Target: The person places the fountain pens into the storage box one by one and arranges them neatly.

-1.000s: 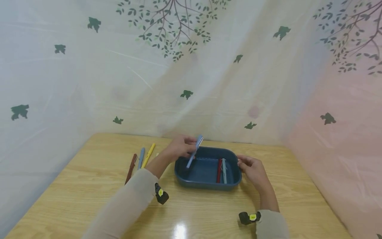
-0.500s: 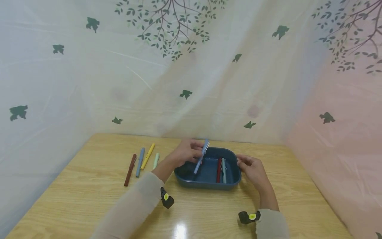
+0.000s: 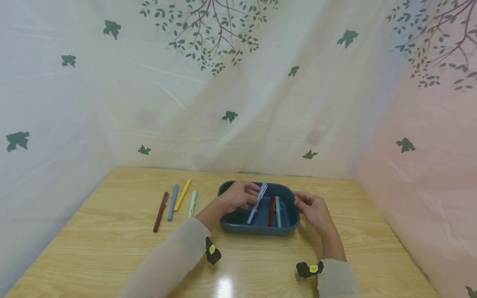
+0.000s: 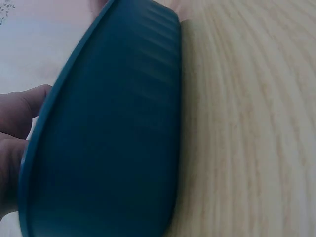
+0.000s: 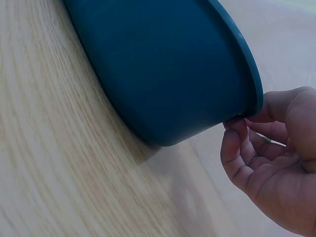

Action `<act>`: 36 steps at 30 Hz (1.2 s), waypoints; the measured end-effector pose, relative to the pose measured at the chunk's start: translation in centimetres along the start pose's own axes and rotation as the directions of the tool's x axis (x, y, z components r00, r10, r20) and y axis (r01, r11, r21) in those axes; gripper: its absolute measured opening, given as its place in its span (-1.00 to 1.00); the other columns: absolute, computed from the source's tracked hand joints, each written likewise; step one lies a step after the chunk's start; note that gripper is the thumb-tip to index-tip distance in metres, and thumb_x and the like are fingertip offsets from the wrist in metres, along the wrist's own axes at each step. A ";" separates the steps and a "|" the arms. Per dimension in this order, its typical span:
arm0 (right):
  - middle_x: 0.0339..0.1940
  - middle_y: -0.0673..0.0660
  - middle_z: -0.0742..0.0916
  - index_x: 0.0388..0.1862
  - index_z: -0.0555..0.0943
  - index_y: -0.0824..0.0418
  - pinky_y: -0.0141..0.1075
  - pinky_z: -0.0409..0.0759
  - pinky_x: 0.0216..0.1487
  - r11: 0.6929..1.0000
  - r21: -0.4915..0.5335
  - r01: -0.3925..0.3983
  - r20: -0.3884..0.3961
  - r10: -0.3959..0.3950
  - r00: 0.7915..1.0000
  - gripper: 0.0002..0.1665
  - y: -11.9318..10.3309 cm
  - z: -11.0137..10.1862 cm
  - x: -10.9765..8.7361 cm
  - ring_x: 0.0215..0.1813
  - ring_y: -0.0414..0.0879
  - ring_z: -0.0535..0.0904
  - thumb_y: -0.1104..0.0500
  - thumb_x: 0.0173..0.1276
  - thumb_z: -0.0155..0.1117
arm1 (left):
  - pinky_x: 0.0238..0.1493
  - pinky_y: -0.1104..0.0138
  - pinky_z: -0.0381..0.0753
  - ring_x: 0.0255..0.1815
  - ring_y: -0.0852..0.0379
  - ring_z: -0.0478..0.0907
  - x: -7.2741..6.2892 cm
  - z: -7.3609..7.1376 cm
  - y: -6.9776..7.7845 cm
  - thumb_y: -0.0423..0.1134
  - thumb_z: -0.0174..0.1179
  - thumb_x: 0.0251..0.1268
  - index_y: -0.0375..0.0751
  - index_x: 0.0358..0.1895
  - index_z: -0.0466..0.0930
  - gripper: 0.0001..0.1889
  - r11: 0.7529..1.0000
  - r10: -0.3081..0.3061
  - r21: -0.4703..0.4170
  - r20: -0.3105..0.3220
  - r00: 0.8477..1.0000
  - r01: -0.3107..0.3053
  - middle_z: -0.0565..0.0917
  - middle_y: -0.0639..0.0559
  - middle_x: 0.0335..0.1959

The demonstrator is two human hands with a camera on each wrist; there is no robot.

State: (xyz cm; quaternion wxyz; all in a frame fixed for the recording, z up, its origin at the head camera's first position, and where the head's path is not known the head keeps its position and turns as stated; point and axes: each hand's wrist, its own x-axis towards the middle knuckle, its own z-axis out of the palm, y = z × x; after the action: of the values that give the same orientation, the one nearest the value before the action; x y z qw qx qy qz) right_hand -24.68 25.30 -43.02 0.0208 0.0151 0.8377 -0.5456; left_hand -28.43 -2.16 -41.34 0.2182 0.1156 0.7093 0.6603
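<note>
Over blue tray [image 3: 257,229], I see left hand [image 3: 238,195], fingers clamped on light-blue pen [image 3: 256,207], tilted, left of red pen [image 3: 271,212]; right hand [image 3: 314,210], fingers pinching tray's right end; tray sits on worktop [image 3: 261,260].

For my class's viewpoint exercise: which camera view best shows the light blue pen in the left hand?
The head view: the pen shows nearly whole, slanted in the left hand. Neither wrist view shows it; both show the outside of the blue tray.

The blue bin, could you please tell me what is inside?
The bin holds a red pen and a teal pen; anything behind the left hand and its held blue pen is hidden.
</note>
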 end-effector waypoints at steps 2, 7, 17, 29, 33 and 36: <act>0.12 0.23 0.67 0.36 0.56 0.24 -0.31 0.70 0.08 1.000 -0.003 -0.001 -0.001 0.001 1.000 -0.60 0.0 0.0 0.0 0.14 0.00 0.63 0.25 0.63 0.05 | -0.15 0.07 0.80 -0.19 -0.07 0.69 0.1 0.3 -0.2 -0.62 0.20 0.26 -0.49 0.29 0.45 -0.51 1.000 -0.010 -0.005 0.000 1.000 0.010 0.63 -0.28 -0.03; 0.11 0.23 0.67 0.36 0.56 0.24 -0.32 0.70 0.08 1.000 -0.004 -0.001 -0.003 0.001 1.000 -0.60 -0.1 -0.1 0.0 0.14 0.00 0.62 0.25 0.63 0.06 | -0.17 0.07 0.81 -0.15 -0.14 0.71 0.3 1.0 -0.5 -0.61 0.20 0.27 -0.48 0.27 0.46 -0.52 0.999 -0.037 0.004 -0.011 0.999 0.037 0.64 -0.26 -0.07; 0.10 0.24 0.66 0.35 0.57 0.24 -0.30 0.71 0.09 1.000 0.010 -0.001 0.005 0.001 1.000 -0.60 -0.1 0.0 0.1 0.15 0.02 0.60 0.25 0.63 0.06 | -0.14 0.07 0.80 -0.18 -0.04 0.66 0.4 1.3 -0.7 -0.63 0.18 0.25 -0.51 0.28 0.46 -0.51 0.996 -0.084 -0.004 -0.029 0.996 0.084 0.64 -0.26 -0.09; 0.07 0.25 0.66 0.35 0.57 0.26 -0.33 0.71 0.05 1.000 0.008 0.017 0.003 -0.017 1.000 -0.60 0.2 -0.3 0.2 0.12 0.01 0.60 0.28 0.62 0.06 | -0.10 0.06 0.79 -0.12 -0.08 0.68 1.3 2.0 -1.3 -0.65 0.20 0.22 -0.55 0.28 0.45 -0.49 0.990 -0.139 -0.015 -0.029 0.990 0.138 0.68 -0.29 -0.13; 0.07 0.24 0.66 0.36 0.57 0.26 -0.33 0.71 0.06 1.000 0.006 0.014 0.005 -0.014 1.000 -0.60 0.3 -0.3 0.2 0.13 0.02 0.60 0.27 0.62 0.06 | -0.11 0.08 0.80 -0.06 -0.13 0.71 1.5 2.3 -1.3 -0.65 0.22 0.23 -0.54 0.28 0.45 -0.49 0.986 -0.167 -0.009 -0.024 0.986 0.167 0.69 -0.30 -0.15; 0.07 0.24 0.66 0.36 0.57 0.26 -0.33 0.71 0.06 1.000 0.006 0.013 0.009 -0.013 1.000 -0.60 0.2 -0.2 0.3 0.13 0.02 0.60 0.27 0.62 0.06 | -0.11 0.07 0.80 -0.08 -0.14 0.72 1.7 2.4 -1.3 -0.65 0.23 0.23 -0.55 0.27 0.46 -0.50 0.983 -0.181 -0.008 -0.021 0.983 0.181 0.71 -0.30 -0.17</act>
State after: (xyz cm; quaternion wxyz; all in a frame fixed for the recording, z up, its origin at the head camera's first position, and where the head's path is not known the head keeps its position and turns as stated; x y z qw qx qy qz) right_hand -24.93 25.61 -43.17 0.0208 0.0072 0.8360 -0.5483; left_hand -28.61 0.58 -42.99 0.2701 0.0429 0.7171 0.6411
